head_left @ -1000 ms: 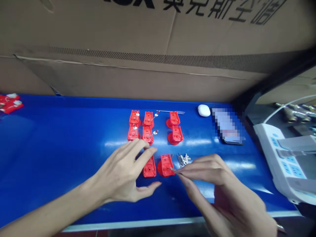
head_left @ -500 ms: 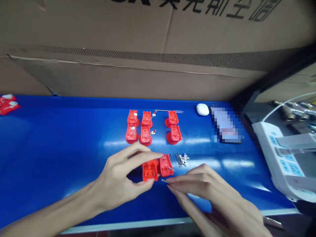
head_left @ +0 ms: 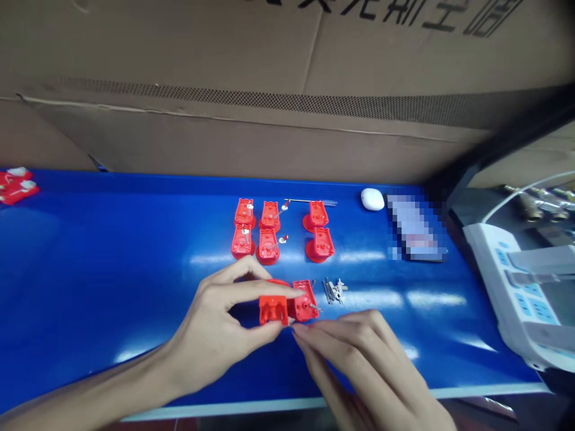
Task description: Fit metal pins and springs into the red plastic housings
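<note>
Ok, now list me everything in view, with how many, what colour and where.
Held housing: one, red, front middle
Neighbouring housing: one, red, just right of it
Rear housings: six, red, two rows behind
Loose metal pieces: several, grey, right of the housings
Thin rod: one, silvery, back
Rounded case: one, white, back right
Phone-like device: one, blurred out, right of the case
Panelled device: one, white and blue, right edge
Fittings: several, metallic, far right
Clustered parts: uncounted, red and white, far left
Cardboard: brown, black lettering, behind
Table: one, blue, underneath
Left hand: one, holding the front housing
Right hand: one, fingertips beside it
</note>
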Demonstrator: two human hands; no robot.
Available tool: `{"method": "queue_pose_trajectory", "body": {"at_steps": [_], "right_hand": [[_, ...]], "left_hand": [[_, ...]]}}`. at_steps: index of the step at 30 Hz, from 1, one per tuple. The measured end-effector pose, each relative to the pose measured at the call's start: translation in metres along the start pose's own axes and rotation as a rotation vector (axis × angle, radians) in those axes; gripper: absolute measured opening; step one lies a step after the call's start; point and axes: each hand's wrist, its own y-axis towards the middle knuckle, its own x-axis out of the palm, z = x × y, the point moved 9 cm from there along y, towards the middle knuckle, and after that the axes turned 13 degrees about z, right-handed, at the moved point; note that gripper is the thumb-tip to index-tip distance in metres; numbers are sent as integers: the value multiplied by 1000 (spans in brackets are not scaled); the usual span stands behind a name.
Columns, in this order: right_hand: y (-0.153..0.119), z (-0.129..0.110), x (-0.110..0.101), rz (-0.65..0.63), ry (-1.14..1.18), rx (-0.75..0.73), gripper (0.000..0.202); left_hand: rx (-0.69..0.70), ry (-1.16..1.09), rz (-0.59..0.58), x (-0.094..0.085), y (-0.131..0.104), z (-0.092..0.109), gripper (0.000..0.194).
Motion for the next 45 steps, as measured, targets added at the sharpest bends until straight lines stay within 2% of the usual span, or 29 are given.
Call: {"method": "queue_pose_trajectory", "body": {"at_steps": [4,8,12,15,17,21,25,29,45], "right_hand": [[4,-3,1,6,-6,0,21],[3,-5,0,26,-12,17,20],[0,3,-18,156,-36,96,25],[0,3,-17,34,-30,39,35],[0,5,-18,-26,-46,5,38],[5,10,-24,45,-119,15,32],[5,7,-15,105,-139,35,29],[2,8,-9,206,-124,129,20],[2,6,-2,199,-45,134,22]], "left_hand": [[-69,-54,-25,4,0,-5,44],[-186,-231,-99,13,-2,-7,45],[-283,-417,-177,18,-2,-2,45],[-304,-449,-190,18,-1,-1,45],[-303,-429,-163,16,-1,-4,44],[-296,-327,-47,8,0,-15,47],[-286,-235,30,2,-1,-20,43],[-279,-219,63,-1,0,-19,39],[-82,-149,120,-8,-1,-6,38]]}}
